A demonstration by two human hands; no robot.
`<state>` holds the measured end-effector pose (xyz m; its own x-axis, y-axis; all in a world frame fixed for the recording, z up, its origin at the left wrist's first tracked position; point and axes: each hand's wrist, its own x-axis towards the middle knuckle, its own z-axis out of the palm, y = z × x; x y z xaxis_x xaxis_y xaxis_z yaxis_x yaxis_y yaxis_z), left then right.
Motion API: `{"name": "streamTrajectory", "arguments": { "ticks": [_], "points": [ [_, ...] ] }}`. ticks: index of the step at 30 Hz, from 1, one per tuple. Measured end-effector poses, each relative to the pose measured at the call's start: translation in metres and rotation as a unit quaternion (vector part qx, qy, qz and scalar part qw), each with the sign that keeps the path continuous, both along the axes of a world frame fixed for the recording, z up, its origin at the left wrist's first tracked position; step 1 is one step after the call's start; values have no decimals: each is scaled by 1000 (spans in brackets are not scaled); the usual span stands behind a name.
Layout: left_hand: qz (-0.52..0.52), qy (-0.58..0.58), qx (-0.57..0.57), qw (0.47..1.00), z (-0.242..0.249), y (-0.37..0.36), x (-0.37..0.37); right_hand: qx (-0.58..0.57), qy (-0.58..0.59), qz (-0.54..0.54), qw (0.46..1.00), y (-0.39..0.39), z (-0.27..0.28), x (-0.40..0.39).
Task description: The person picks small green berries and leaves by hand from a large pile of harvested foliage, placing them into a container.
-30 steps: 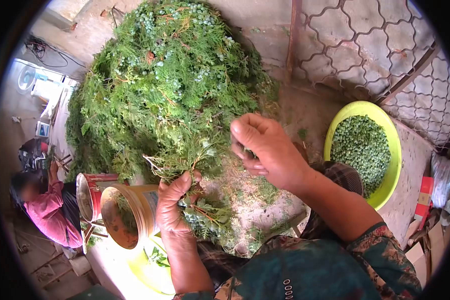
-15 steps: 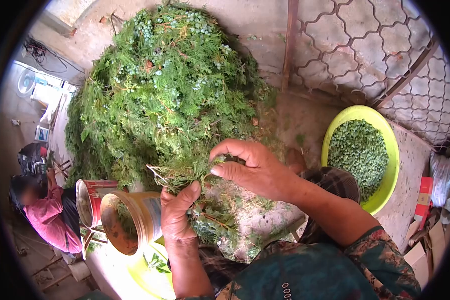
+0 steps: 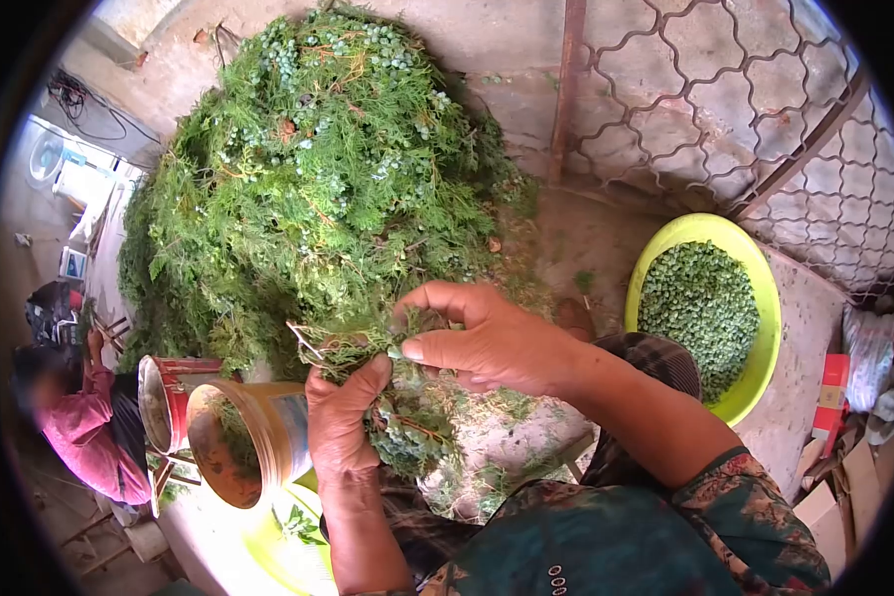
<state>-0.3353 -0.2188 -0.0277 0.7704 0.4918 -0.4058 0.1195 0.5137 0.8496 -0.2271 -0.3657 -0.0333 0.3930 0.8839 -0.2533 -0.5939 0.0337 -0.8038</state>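
My left hand (image 3: 346, 417) is closed around a bunch of cut evergreen sprigs (image 3: 340, 350), with a bare twig end sticking out to the left. More foliage with pale green cones (image 3: 407, 437) hangs below that hand. Just right of the bunch, my right hand (image 3: 492, 338) is bent inward, its thumb tip at a small pale green cone (image 3: 395, 352). The index finger curls over the sprigs, partly hiding its tip. Beyond both hands rises a big heap of evergreen branches (image 3: 308, 189) dotted with bluish-green cones.
A yellow-green basin (image 3: 773, 328) full of green cones stands at right, near a wire mesh (image 3: 705, 89). At left are a tan bucket (image 3: 273, 437), a red bucket (image 3: 174, 417) and another yellow-green basin (image 3: 268, 551). A person in pink (image 3: 94, 437) sits far left.
The right thumb has moved left and down to a cone beside the left hand's fingers. The left hand keeps its hold on the sprigs. The whole view has shifted slightly.
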Motion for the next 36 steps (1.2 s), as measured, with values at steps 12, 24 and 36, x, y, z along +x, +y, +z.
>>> {"name": "streamTrajectory", "arguments": {
  "ticks": [12,24,36],
  "points": [
    [19,-8,-6,1000,-4,3,-3,60,-181,-40,981,11,-18,-6],
    [112,38,68,991,-10,48,-13,216,77,-315,921,-33,-4,51],
    [99,173,211,957,-7,4,1,228,283,-231,903,-1,-10,19]
  ]
}}
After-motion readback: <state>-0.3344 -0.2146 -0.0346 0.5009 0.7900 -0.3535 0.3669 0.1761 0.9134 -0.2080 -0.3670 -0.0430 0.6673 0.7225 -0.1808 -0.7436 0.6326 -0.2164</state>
